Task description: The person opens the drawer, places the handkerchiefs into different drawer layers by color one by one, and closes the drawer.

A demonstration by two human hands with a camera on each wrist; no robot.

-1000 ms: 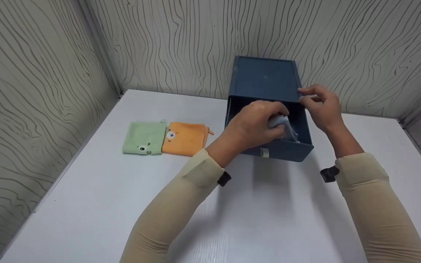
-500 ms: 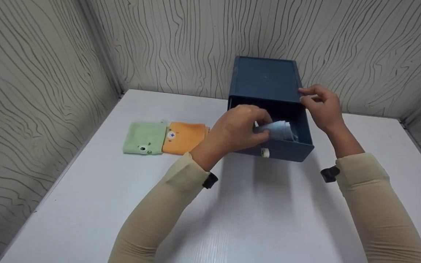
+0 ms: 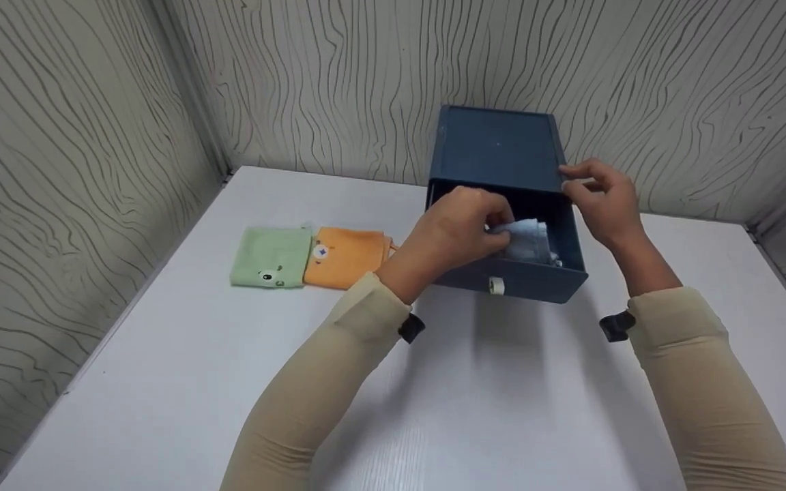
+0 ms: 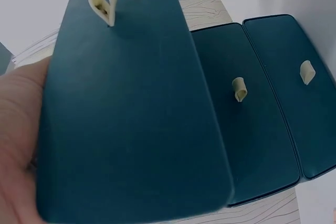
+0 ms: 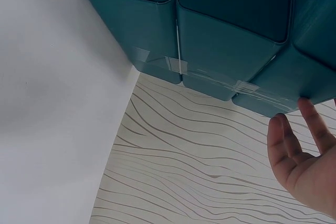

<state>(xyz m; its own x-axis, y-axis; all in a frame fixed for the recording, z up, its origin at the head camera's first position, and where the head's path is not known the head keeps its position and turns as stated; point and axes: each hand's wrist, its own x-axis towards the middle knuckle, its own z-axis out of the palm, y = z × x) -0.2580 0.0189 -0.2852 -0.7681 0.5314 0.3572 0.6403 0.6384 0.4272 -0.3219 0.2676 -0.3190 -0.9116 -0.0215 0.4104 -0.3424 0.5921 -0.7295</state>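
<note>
Inside the pulled-out top drawer (image 3: 536,283) of a dark blue drawer unit (image 3: 499,146) is a folded light blue cloth (image 3: 529,240). My left hand (image 3: 454,228) pinches the cloth's left edge between thumb and fingers, over the drawer. In the left wrist view the drawer front (image 4: 131,114) hides the fingers and the cloth; part of the left hand (image 4: 18,140) shows beside it. My right hand (image 3: 604,201) touches the unit's right side near its top front corner. Its fingertips (image 5: 304,103) rest against the side wall in the right wrist view.
A folded green cloth (image 3: 270,256) and a folded orange cloth (image 3: 348,259) lie side by side on the white table (image 3: 447,409), left of the unit. Two lower drawers (image 4: 241,119) are closed. Clear tape (image 5: 176,65) joins the tiers. Patterned walls (image 3: 338,88) stand behind and beside.
My left hand first moved left along the light blue cloth, then a little up and right, holding its left edge. The cloth looks flatter now. The right hand stays in place.
</note>
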